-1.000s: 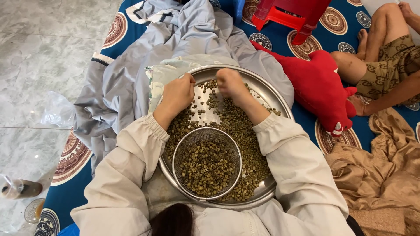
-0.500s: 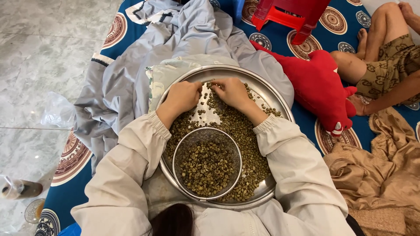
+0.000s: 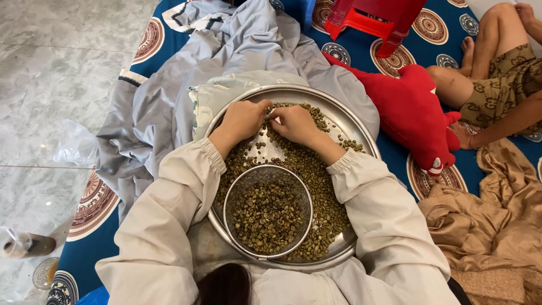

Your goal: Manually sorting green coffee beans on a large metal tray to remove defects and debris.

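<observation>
Green beans [image 3: 307,169]: small olive-green beans, loose, spread over the floor of a round metal tray; thickest toward the near and right side, thinner at the far middle where bare metal shows.
Metal tray [image 3: 361,127]: wide, shallow, silver, raised rim; rests in the person's lap, over grey cloth.
Mesh sieve [image 3: 266,210]: round wire strainer with metal rim, sitting inside the tray at its near edge, on the loose beans; holds its own heap of the same beans.
Left hand [image 3: 244,120]: palm down at the far part of the tray, fingers curled inward, tips on the beans and almost meeting the other hand; whether a bean is pinched cannot be told.
Right hand [image 3: 293,123]: palm down just beside the left, fingers bent and drawn together over the beans; any bean held is hidden.
Sleeves [image 3: 169,226]: cream, long, elastic cuffs at both wrists.
Grey cloth [image 3: 237,51]: rumpled, running from under the tray to the far side.
Blue mat [image 3: 361,51]: patterned with round medallions, lying on pale marble floor.
Red plush toy [image 3: 412,113]: right of the tray, on the mat.
Red plastic stool [image 3: 372,17]: far edge, beyond the toy.
Tan fabric [image 3: 491,226]: crumpled, near right.
Another person's legs [image 3: 485,79]: bare, patterned shorts, far right.
Clear plastic bag [image 3: 73,144]: on the floor, left.
</observation>
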